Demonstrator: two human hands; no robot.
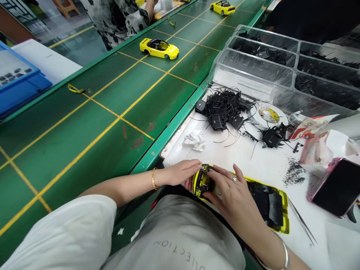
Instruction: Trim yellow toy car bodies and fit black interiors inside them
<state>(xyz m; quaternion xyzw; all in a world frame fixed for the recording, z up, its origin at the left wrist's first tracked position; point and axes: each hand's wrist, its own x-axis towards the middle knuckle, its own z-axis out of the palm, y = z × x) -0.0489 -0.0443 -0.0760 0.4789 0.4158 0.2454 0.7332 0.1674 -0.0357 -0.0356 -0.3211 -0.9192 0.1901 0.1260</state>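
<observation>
In the head view, a yellow shell (285,213) lies between the two hands, its near-left end in the fingers and its other end reaching out past the right wrist. The left hand (189,173) grips the rim of that end; the right hand (228,187) spans the shell from above, thumb and fingers set around the black fittings (204,183) just inside the end. Whether the right fingertips pinch or only press, I cannot tell. The shell looks like thin, glossy plastic: probably light and stiff, a little slippery, with slender edges that could crack or scratch. The outer rim and long sides seem the safest hold, away from the fittings. Tweezers (302,220) lie just beyond the right forearm, a crumpled tissue (194,140) ahead of the left hand, and tangled black parts (222,108) farther ahead of both.
</observation>
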